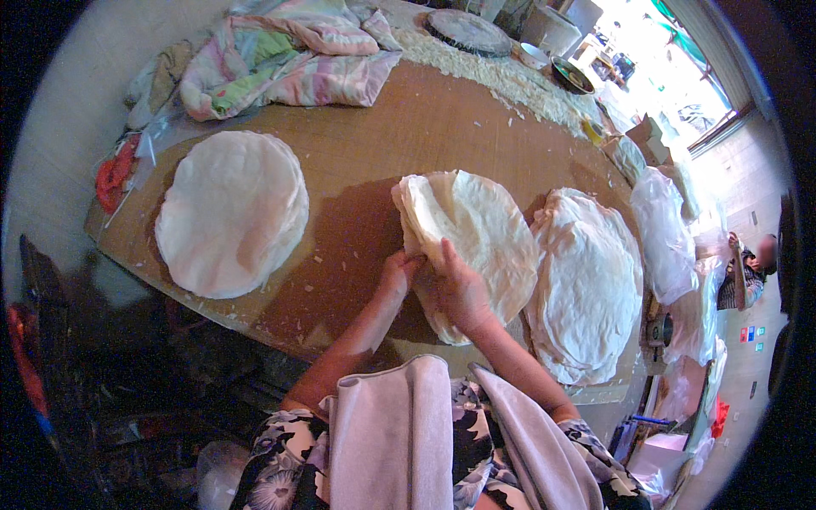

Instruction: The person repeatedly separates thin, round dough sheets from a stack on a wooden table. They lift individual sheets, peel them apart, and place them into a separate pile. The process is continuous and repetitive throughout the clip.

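In front of me is a middle stack of thin round flatbreads (pixel 494 223), its left edge curled up and folded over in layers. My left hand (pixel 400 273) pinches the near left edge of this stack. With the thumb pointing up along the fold, my right hand (pixel 464 294) grips the layers beside it; some fingers are hidden by the bread. A right-hand stack of flatbreads (pixel 586 287), wrinkled and uneven, lies close against the middle one. Farther left, apart from both hands, a rounder, smoother left-hand stack (pixel 233 213) rests on the brown wooden board (pixel 344 153).
A bunched quilted cloth (pixel 299 57) lies at the far left. Dough scraps (pixel 465 70), a floury round board (pixel 468 32), a white bowl (pixel 534 56) and a dark pan (pixel 572 75) line the far edge. Plastic bags (pixel 663 236) sit at right; a person (pixel 746 274) is beyond.
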A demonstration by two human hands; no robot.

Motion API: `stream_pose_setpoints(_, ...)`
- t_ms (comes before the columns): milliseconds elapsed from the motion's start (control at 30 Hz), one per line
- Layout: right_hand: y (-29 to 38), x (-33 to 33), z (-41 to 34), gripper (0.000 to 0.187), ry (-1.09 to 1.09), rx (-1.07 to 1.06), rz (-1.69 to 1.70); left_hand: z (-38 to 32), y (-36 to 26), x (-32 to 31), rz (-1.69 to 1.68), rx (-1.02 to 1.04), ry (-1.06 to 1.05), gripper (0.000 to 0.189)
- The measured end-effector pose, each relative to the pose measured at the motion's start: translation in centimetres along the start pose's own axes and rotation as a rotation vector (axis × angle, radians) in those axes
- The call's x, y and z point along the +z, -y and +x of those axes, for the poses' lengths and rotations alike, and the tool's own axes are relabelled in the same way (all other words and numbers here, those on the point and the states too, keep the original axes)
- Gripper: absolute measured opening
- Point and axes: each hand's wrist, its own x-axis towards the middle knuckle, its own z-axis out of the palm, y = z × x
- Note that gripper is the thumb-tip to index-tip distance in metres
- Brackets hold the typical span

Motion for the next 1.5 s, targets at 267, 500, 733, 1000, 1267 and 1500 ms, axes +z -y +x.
stream_pose_setpoints(267,-15.1,-14.1,9.2,0.032,-0.057,-0.061,-0.104,-0.9,-0.8,-6.4,0.053,0.009,-0.198,0.017)
stream_pose_setpoints(500,-10.8,-38.0,13.0,0.051,-0.089,0.097,-0.394,-0.9,-1.7,-9.9,0.079,0.011,-0.1,0.022)
stream_pose_setpoints(733,-1.2,-40.4,11.5,0.059,-0.164,-0.267,-0.211,-0.3,-1.5,-10.8,0.053,-0.083,-0.271,0.02)
stream_pose_setpoints(1000,0.5,-14.2,8.7,0.048,0.094,-0.09,-0.378,-3.6,-3.0,-10.2,-0.126,-0.003,-0.228,0.016)
stream_pose_setpoints(1267,5.2,6.0,2.2,0.044,0.249,-0.15,-0.192,-3.9,-5.8,-5.9,0.224,-0.052,-0.299,0.021)
stream_pose_setpoints(1500,6.4,5.2,2.0,0.053,0.317,-0.132,-0.111,-2.4,-4.3,-7.4,0.051,-0.044,-0.209,0.022)
